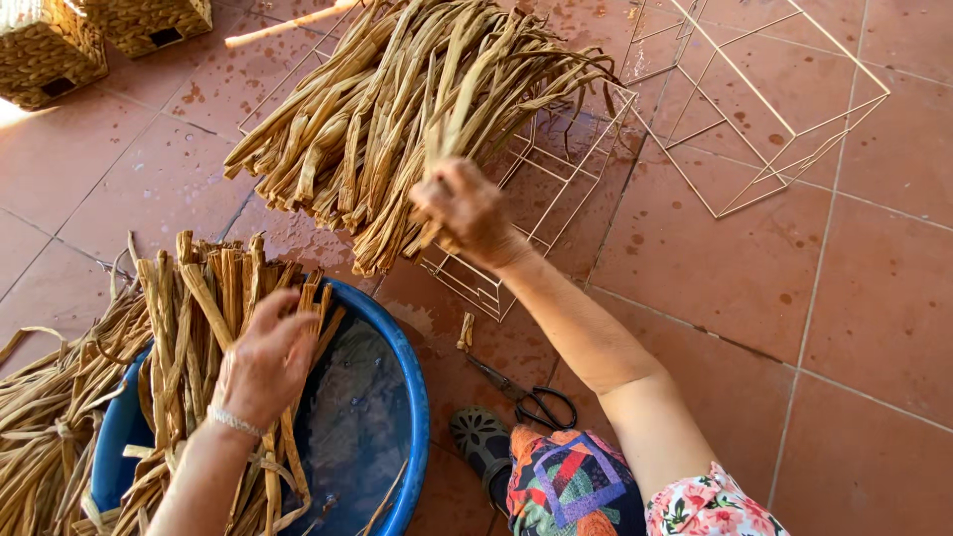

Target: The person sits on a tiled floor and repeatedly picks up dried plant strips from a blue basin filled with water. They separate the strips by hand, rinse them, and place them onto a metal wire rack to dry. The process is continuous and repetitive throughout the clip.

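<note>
Head view looks straight down on a person seated on a floor of reddish tiles (874, 328), with both arms stretched forward and well apart from each other; the right hand (465, 210) is closed around a few strips at the near edge of a big loose pile of dried flat fibre strips (397, 109), and the fist pinches them at their ends, it seems so that single strips can be separated from the mass; this pile lies partly on top of a pale wire frame (556, 189), which keeps it a little raised from the tiles; the left hand (266, 359), with a thin bracelet on the wrist, lies palm down with the fingers bent over a second bundle of strips (213, 298); this bundle stands on its cut ends inside a blue plastic basin (405, 367) which holds water, probably so that the fibre soaks and becomes soft, and the hand appears to press the bundle to hold it steady; more strips (50, 397), some knotted together, spread on the floor at the left of the basin; black scissors (531, 399) lie on the tiles just beside the person's knee, easy to reach; a second, empty wire frame (764, 109) rests farther to the right, and woven baskets (60, 40) stand at the top left corner.
</note>
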Action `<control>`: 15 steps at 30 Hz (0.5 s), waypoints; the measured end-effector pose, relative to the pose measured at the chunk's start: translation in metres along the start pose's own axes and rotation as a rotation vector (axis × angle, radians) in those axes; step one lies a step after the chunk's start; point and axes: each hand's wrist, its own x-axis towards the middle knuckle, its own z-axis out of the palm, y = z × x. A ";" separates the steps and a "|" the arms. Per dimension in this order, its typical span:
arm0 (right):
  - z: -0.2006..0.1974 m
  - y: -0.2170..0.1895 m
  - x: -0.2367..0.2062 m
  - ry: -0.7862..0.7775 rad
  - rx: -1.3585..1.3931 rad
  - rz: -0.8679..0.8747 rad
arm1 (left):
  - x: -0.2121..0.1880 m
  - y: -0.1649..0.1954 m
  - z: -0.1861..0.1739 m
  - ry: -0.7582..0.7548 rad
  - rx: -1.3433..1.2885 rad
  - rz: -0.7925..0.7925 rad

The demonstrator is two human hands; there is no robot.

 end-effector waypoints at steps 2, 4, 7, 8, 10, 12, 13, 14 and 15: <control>0.017 -0.021 -0.010 -0.123 0.013 -0.040 | -0.029 -0.010 0.006 -0.053 -0.081 -0.146; 0.034 -0.031 -0.012 -0.218 0.049 -0.100 | -0.051 -0.017 0.011 -0.055 -0.095 -0.207; 0.066 -0.026 -0.003 -0.269 0.049 -0.138 | -0.081 -0.023 0.018 -0.049 -0.152 -0.308; 0.077 -0.023 0.000 -0.272 0.074 -0.121 | -0.090 -0.025 0.022 -0.047 -0.176 -0.343; 0.099 -0.016 0.004 -0.281 0.129 -0.088 | -0.110 -0.027 0.030 -0.021 -0.177 -0.346; 0.113 -0.014 0.003 -0.396 0.103 -0.076 | -0.130 -0.026 0.042 -0.008 -0.203 -0.361; 0.116 -0.014 0.002 -0.450 0.089 -0.076 | -0.140 -0.025 0.050 -0.003 -0.226 -0.373; 0.117 -0.015 0.001 -0.519 0.179 -0.016 | -0.150 -0.025 0.057 0.002 -0.250 -0.386; 0.115 -0.016 0.002 -0.591 0.268 0.042 | -0.159 -0.026 0.064 -0.031 -0.239 -0.385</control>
